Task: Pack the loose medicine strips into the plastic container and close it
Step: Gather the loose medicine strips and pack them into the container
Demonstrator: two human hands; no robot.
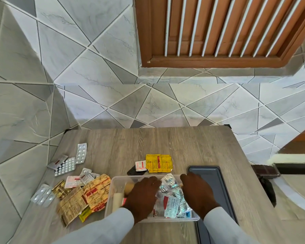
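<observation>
Both hands reach into the clear plastic container (pixel 113 194) on the wooden table (pixel 183 147): the left hand (pixel 143 196) and right hand (pixel 196 192) lie palm-down over silver strips (pixel 173 199) inside (fingertips hidden, so I cannot tell any hold). More loose strips (pixel 81 192) lie left of it, a yellow strip (pixel 158 163) behind, and the grey lid (pixel 218 187) sits just right.

There is one view only — a wide-angle camera worn on the person's head, looking forward and steeply down. It sits close above the wooden table (pixel 165 143), whose near edge runs out of the bottom of the frame, and faces a tiled wall (pixel 77 67) with a slatted wooden shutter (pixel 218 29) — straight lines bend toward the edges.
</observation>
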